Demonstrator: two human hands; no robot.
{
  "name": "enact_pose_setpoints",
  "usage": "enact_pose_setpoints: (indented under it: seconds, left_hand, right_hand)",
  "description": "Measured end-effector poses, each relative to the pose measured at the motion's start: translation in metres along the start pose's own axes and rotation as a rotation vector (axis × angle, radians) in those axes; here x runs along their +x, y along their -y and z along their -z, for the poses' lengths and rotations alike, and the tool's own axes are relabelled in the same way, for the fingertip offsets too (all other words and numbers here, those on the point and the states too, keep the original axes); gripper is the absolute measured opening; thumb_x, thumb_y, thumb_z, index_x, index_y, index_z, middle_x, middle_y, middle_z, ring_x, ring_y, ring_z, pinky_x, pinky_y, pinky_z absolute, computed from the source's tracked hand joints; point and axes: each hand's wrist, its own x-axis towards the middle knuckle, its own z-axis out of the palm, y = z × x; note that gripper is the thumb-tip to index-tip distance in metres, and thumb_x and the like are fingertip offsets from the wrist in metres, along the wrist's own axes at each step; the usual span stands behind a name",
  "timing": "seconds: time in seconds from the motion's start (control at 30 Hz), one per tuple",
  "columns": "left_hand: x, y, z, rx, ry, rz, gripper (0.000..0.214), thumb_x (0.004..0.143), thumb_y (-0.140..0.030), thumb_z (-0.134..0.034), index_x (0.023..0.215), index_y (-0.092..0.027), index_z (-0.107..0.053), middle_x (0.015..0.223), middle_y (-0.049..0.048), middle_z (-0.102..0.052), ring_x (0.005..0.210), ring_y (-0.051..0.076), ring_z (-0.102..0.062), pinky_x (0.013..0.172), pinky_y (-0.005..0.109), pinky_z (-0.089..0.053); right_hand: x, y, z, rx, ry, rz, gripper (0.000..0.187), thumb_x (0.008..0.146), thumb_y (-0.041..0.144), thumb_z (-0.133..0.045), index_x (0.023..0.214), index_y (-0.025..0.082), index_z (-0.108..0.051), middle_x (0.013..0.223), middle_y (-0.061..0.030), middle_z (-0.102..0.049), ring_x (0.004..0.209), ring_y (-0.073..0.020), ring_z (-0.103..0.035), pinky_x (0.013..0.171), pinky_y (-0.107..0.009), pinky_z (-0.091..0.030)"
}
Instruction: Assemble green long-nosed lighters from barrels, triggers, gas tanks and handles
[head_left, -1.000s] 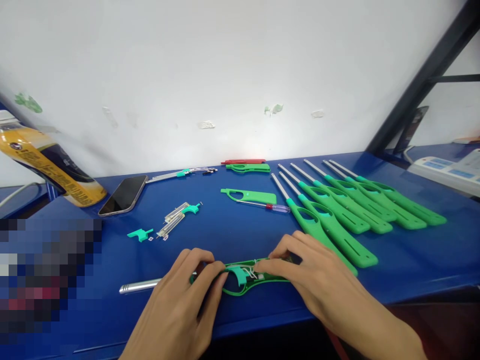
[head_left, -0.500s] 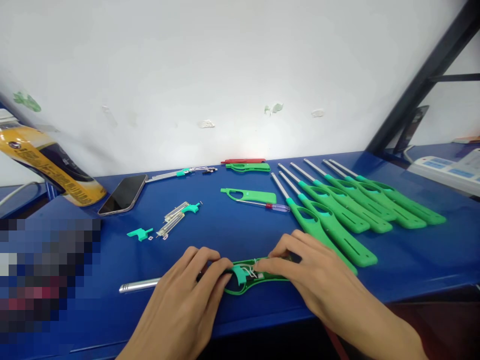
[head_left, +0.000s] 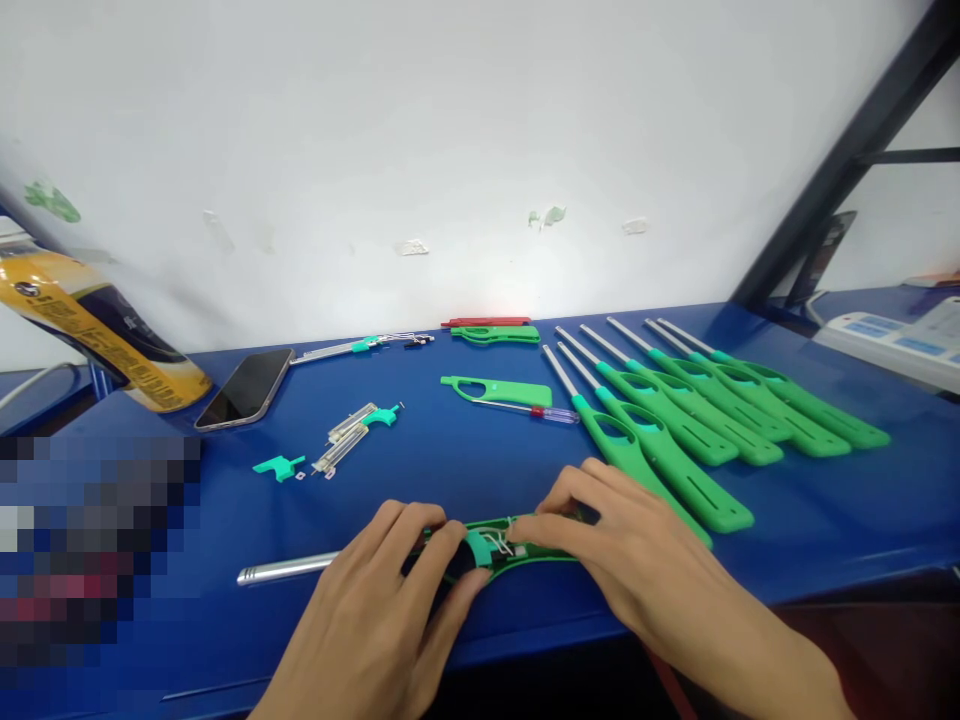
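Observation:
Between my hands lies an opened lighter with a green half shell [head_left: 525,568], its white wires and inner parts showing. A silver tube [head_left: 289,569] sticks out of it to the left. My left hand [head_left: 401,570] is closed around its trigger end, thumb and fingers by the teal trigger [head_left: 478,548]. My right hand [head_left: 600,520] pinches at the wires and the shell's far rim; its fingertips partly hide what they touch. Finished-looking green lighters [head_left: 682,425] lie in a row beyond my right hand.
A loose green shell half [head_left: 506,392] and a screwdriver [head_left: 555,414] lie mid-table. Teal triggers [head_left: 280,468] and clear parts [head_left: 341,446] sit to the left, near a phone [head_left: 247,388] and a yellow bottle [head_left: 112,330]. A red shell [head_left: 491,322] is by the wall.
My left hand has shifted slightly to the right along the lighter, its thumb now nearer the teal trigger and more of the tube uncovered. My right hand has barely moved.

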Motion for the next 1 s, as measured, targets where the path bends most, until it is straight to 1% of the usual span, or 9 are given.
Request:
enact_pose_setpoints:
  seconds: [0.07, 0.17, 0.27, 0.37, 0.43, 0.7, 0.9, 1.0]
  left_hand:
    - [0.0002, -0.0001, 0.0004, -0.01, 0.011, 0.008, 0.016, 0.108, -0.023, -0.053, 0.12, -0.018, -0.061, 0.108, 0.0102, -0.067, 0.095, 0.026, -0.064, 0.079, 0.041, -0.06]
    - [0.0, 0.0, 0.0007, 0.002, 0.052, 0.014, 0.019, 0.108, -0.024, -0.052, 0.125, -0.02, -0.06, 0.11, 0.0094, -0.065, 0.095, 0.026, -0.063, 0.08, 0.041, -0.059]
    - [0.0017, -0.0003, 0.0014, 0.008, 0.083, 0.006, 0.02, 0.109, -0.022, -0.049, 0.125, -0.021, -0.061, 0.108, 0.0082, -0.063, 0.091, 0.024, -0.061, 0.078, 0.04, -0.059]
    - [0.005, -0.0003, 0.0022, 0.006, 0.078, -0.002, 0.019, 0.109, -0.02, -0.047, 0.121, -0.021, -0.061, 0.105, 0.0081, -0.062, 0.087, 0.024, -0.059, 0.074, 0.04, -0.058]
    - [0.0064, 0.0, 0.0025, 0.01, 0.074, -0.005, 0.018, 0.109, -0.02, -0.047, 0.121, -0.021, -0.061, 0.105, 0.0084, -0.062, 0.086, 0.024, -0.059, 0.073, 0.04, -0.057]
    - [0.0065, -0.0016, 0.0015, 0.008, 0.076, -0.008, 0.018, 0.108, -0.02, -0.049, 0.123, -0.018, -0.06, 0.108, 0.0089, -0.064, 0.09, 0.026, -0.06, 0.076, 0.042, -0.056]
    - [0.0075, -0.0015, 0.0021, 0.023, 0.055, -0.045, 0.018, 0.11, -0.018, -0.047, 0.123, -0.015, -0.059, 0.11, 0.009, -0.066, 0.101, 0.027, -0.06, 0.086, 0.043, -0.052]
    - [0.0078, -0.0005, 0.0026, 0.021, 0.06, -0.045, 0.018, 0.11, -0.018, -0.046, 0.122, -0.014, -0.058, 0.11, 0.0092, -0.065, 0.1, 0.027, -0.059, 0.085, 0.043, -0.052]
  right_hand:
    - [0.0008, -0.0005, 0.0002, 0.003, -0.009, 0.009, 0.074, 0.096, -0.008, -0.047, 0.148, 0.044, -0.058, 0.111, -0.0014, -0.062, 0.096, -0.0209, -0.056, 0.081, -0.035, -0.045]
    - [0.0013, -0.0015, 0.0008, 0.003, -0.031, 0.015, 0.071, 0.097, -0.006, -0.047, 0.147, 0.043, -0.058, 0.11, -0.0012, -0.063, 0.094, -0.0204, -0.057, 0.081, -0.035, -0.046]
    - [0.0009, -0.0025, 0.0004, 0.018, -0.034, 0.031, 0.068, 0.099, -0.005, -0.046, 0.148, 0.041, -0.058, 0.111, -0.0015, -0.064, 0.095, -0.0204, -0.056, 0.082, -0.036, -0.045]
    - [-0.0005, -0.0034, -0.0009, 0.043, -0.029, 0.033, 0.065, 0.1, -0.005, -0.045, 0.146, 0.039, -0.058, 0.111, -0.0018, -0.063, 0.096, -0.0209, -0.055, 0.085, -0.037, -0.045]
    - [-0.0014, -0.0037, -0.0017, 0.052, -0.021, 0.027, 0.067, 0.1, -0.006, -0.046, 0.147, 0.04, -0.056, 0.111, -0.0014, -0.062, 0.096, -0.021, -0.054, 0.084, -0.038, -0.044]
    - [-0.0012, -0.0003, -0.0019, 0.05, -0.004, 0.024, 0.071, 0.1, -0.007, -0.044, 0.15, 0.043, -0.053, 0.112, -0.0019, -0.059, 0.096, -0.0216, -0.052, 0.082, -0.038, -0.043]
    - [-0.0019, -0.002, -0.0012, 0.055, 0.005, 0.021, 0.075, 0.099, -0.008, -0.046, 0.152, 0.045, -0.051, 0.112, -0.0012, -0.059, 0.097, -0.0216, -0.052, 0.082, -0.038, -0.043]
    - [-0.0014, -0.0025, -0.0007, 0.055, 0.003, 0.015, 0.077, 0.098, -0.008, -0.046, 0.153, 0.046, -0.049, 0.113, -0.0007, -0.059, 0.097, -0.0216, -0.051, 0.083, -0.038, -0.043]
